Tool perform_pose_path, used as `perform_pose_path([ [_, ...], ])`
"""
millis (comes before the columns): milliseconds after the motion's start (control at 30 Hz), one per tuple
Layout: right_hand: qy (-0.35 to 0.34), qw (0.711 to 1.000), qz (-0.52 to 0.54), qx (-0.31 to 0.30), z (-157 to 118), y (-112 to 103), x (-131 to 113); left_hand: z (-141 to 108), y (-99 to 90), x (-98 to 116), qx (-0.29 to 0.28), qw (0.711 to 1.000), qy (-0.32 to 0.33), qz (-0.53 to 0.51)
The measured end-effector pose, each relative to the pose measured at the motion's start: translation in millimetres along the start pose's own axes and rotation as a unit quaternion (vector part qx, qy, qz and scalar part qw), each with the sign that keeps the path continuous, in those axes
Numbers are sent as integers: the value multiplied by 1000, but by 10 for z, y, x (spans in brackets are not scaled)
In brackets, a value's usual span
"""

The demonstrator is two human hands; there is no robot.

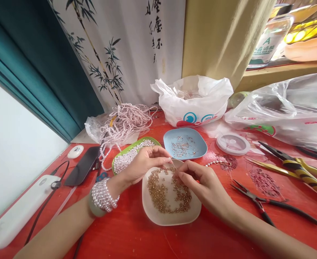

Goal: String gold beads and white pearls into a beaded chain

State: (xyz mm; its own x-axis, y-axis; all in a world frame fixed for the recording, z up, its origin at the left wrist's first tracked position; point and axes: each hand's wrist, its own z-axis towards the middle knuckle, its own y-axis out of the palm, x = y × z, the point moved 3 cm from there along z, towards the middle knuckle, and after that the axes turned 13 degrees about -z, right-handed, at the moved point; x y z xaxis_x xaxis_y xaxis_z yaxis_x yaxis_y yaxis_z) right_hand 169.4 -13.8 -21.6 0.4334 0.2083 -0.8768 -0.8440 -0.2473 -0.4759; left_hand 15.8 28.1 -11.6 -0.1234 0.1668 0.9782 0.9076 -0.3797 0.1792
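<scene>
A cream dish (171,218) of small gold beads (158,194) lies below both hands. Over its upper left rim, my left hand (150,162) has thumb and fingers pinched; what they hold is too small to name. My right hand (196,178) pinches a thin pin (175,166) above the beads, its tip pointing toward my left fingertips. Strands of pearly beads (103,196) wrap my left wrist. Behind my left hand sits a green tray (114,157) of white pearls (128,157). A blue dish (185,135) with metal pins stands beyond the cream one.
Pearl strands (128,122) and a white plastic bag (194,104) stand at the back. Pliers (258,199), tweezers (274,168) and a round clear case (233,144) lie right. A phone (83,167) and white power strip (21,212) lie left on the red table (126,230).
</scene>
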Motion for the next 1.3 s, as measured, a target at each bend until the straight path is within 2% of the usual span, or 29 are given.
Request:
perform_pose_path([
  [67, 11, 1000, 17, 7, 7, -3, 15, -4, -19, 22, -3, 991, 29, 128],
  [100, 16, 999, 26, 11, 11, -5, 23, -10, -21, 33, -4, 977, 46, 209],
  [200, 22, 999, 37, 17, 23, -6, 43, -46, 8, 50, -14, 901, 94, 422],
  [267, 23, 999, 35, 18, 29, -7, 47, -73, 51, 49, -34, 863, 121, 489],
  [333, 25, 999, 34, 19, 34, -8, 49, -95, 94, 42, -58, 854, 134, 500],
  [567, 20, 999, 22, 20, 37, -6, 42, -115, 163, -2, -120, 876, 129, 449],
  [867, 13, 1000, 15, 22, 35, -12, 38, -138, 182, -73, -170, 846, 113, 492],
  [1033, 9, 1000, 13, 24, 39, -8, 45, -148, 210, -114, -159, 825, 130, 527],
  [1100, 11, 1000, 9, 23, 37, -9, 43, -141, 200, -118, -141, 835, 125, 517],
  [1133, 12, 1000, 8, 22, 35, -10, 42, -133, 186, -113, -130, 853, 114, 492],
  [1233, 17, 1000, 14, 19, 22, -14, 37, -96, 111, -86, -75, 944, 30, 319],
  [1300, 15, 999, 23, 20, 13, -16, 32, -74, 64, -72, -34, 984, -33, 173],
])
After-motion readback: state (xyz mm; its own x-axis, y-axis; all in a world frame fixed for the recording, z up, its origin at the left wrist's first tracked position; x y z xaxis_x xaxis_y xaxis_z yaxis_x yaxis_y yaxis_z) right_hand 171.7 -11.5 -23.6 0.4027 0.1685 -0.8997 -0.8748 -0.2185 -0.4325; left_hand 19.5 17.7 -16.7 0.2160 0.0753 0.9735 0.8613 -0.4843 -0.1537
